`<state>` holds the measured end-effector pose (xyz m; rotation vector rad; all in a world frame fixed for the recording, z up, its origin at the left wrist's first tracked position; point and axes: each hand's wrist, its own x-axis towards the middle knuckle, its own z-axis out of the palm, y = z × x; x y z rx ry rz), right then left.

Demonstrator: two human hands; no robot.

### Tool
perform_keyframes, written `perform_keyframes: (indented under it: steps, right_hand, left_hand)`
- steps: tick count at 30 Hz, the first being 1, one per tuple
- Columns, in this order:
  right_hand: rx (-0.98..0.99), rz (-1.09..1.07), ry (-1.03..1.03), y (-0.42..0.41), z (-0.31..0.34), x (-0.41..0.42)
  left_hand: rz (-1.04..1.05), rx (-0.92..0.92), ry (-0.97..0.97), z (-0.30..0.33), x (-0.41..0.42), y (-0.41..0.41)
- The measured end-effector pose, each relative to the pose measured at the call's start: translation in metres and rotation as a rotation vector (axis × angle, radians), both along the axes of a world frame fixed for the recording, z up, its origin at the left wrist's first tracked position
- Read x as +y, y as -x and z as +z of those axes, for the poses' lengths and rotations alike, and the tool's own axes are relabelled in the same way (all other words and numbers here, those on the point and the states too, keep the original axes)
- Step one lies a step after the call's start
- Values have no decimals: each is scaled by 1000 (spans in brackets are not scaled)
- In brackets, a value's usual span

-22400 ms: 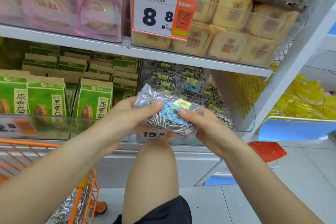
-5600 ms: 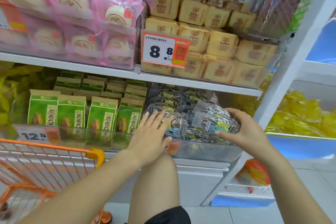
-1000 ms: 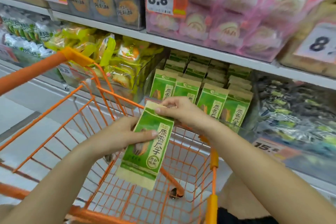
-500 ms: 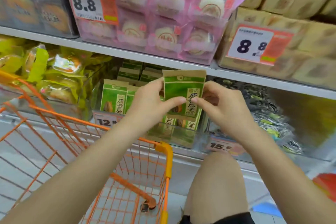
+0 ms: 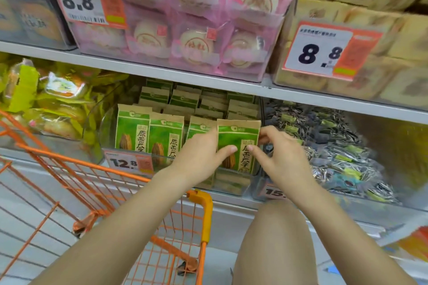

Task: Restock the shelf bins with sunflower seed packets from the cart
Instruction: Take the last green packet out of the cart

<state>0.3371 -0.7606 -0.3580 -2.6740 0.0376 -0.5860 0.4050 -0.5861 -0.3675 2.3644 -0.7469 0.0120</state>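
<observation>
**Head cam: green seed packet going into the front row**

Head view has both hands on one green sunflower seed packet [image 5: 238,146], upright at the front right of the clear bin [image 5: 129,159], about 12 o'clock from the orange cart [image 5: 201,201]. Left hand [image 5: 201,157] and right hand [image 5: 278,157] pinch its side edges with thumb and fingers. Looks like the placing step; next up is probably seating it level beside the neighbouring packets [image 5: 148,134], then letting go.
</observation>
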Motion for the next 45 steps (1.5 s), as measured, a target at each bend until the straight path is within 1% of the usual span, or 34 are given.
perform_keyframes:
  steps: [2, 5, 8, 9, 11, 12, 14, 16, 18, 20, 21, 22, 24, 25, 27, 28, 31, 35, 38, 41, 45]
  right_hand:
    - [-22, -32, -18, -3, -1, 1]
    - [-35, -63, 18, -9, -1, -1]
    - [32, -55, 1, -16, -1, -1]
    - [34, -50, -17, -17, -2, 0]
    - [3, -47, -17, -18, -5, 2]
    - [-11, -39, 19, -18, -8, 4]
    - [-40, -12, 161, -18, -15, 5]
    - [-71, -13, 272, -18, -19, 7]
    - [-136, 19, 276, -14, -19, 15]
    - [-191, 111, 223, -8, -16, 25]
    - [-168, 147, 218, -4, -15, 32]
    - [-104, 172, 236, -1, -15, 38]
    - [81, 206, 304, 1, -18, 49]
    - [168, 210, 328, 1, -22, 52]
    - [283, 206, 351, -1, -26, 59]
    - [303, 202, 356, -3, -27, 62]
    - [322, 179, 352, -7, -31, 67]
    - [405, 124, 383, -13, -30, 72]
    - [460, 96, 376, -15, -27, 78]
    - [492, 108, 355, -11, -24, 77]
    - [438, 143, 334, 4, -16, 62]
  left_hand:
    - [29, -54, 13, 2, -2, -1]
    - [100, -154, 79, 5, -7, -3]
    - [126, -125, 31, 5, -13, -9]
    - [136, -111, 6, 3, -15, -11]
    - [163, -150, -85, 0, -20, -12]
    - [177, -180, -134, -2, -22, -11]
    - [197, -224, -212, -5, -24, -10]
    - [217, -267, -246, -7, -21, -11]
    - [205, -303, -162, -7, -9, -11]
    - [161, -351, -67, -5, 14, -11]
    - [138, -391, -71, -5, 29, -12]
    - [124, -433, -101, -6, 45, -13]
    - [108, -470, -213, -10, 79, -18]
    - [89, -438, -283, -13, 93, -22]
    - [9, -308, -406, -21, 110, -26]
    - [-29, -272, -447, -25, 115, -28]
    - [-48, -279, -528, -29, 115, -30]
    - [-19, -108, -611, -20, 105, -30]
    - [-21, -54, -655, -18, 103, -29]
    - [-12, -99, -641, -21, 105, -27]
    - [36, -263, -542, -23, 104, -21]
